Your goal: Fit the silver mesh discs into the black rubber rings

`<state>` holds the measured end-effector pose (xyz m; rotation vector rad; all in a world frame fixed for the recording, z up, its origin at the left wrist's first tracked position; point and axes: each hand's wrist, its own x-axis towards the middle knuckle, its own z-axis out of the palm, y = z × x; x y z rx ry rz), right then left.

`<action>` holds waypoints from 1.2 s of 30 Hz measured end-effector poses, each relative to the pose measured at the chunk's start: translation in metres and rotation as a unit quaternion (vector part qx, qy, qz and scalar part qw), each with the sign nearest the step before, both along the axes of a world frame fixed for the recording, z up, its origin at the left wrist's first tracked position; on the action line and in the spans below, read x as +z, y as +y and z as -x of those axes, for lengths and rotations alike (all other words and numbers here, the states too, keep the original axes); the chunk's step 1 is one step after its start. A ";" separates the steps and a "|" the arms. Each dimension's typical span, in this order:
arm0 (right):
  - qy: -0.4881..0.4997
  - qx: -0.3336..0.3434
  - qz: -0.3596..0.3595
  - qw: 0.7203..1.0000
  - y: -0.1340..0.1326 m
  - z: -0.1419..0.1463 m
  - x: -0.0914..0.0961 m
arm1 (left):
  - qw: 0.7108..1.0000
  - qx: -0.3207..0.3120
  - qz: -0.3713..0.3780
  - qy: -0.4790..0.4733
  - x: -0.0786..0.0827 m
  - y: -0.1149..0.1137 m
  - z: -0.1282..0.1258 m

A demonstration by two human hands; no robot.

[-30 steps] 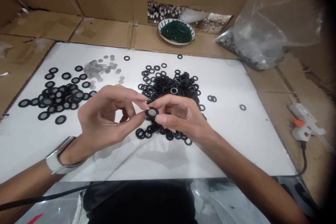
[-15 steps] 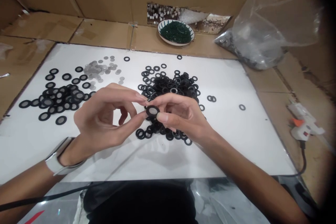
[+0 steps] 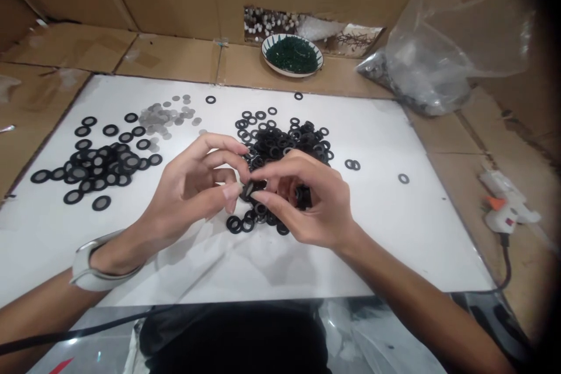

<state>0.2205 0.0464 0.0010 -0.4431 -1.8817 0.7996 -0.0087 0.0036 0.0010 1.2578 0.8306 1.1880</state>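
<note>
My left hand point(image 3: 193, 181) and my right hand point(image 3: 309, 201) meet above the middle of the white board. Between their fingertips is a small black ring washer point(image 3: 249, 190) with a grey disc in its centre, now tilted nearly edge-on. The right thumb and index finger pinch it from the right. On its left side the left thumb and a bent finger close on it, while the left index finger is raised. Behind and below the hands spreads a pile of black ring washers point(image 3: 280, 143), partly covered by the right hand.
Left on the white board point(image 3: 307, 274) lie washers with grey centres point(image 3: 99, 163), near loose grey discs point(image 3: 158, 120). Behind stand a bowl of dark green bits point(image 3: 293, 55) and a clear plastic bag point(image 3: 432, 70). A white plug point(image 3: 502, 219) with a cable lies at right.
The washer has turned from showing its grey face to nearly edge-on. My left hand has shifted right and opened its upper fingers; my right hand has rolled slightly over.
</note>
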 end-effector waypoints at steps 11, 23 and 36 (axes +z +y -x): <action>-0.093 -0.040 -0.051 0.994 0.007 -0.006 -0.004 | 0.990 0.125 -0.010 0.065 -0.003 0.011 0.002; -0.338 0.115 -0.222 0.907 -0.039 0.019 -0.026 | 0.979 0.166 -0.059 0.105 -0.009 0.015 0.002; -0.138 -0.111 -0.261 0.949 0.018 -0.007 -0.017 | 0.992 0.079 -0.042 0.089 -0.005 0.012 0.002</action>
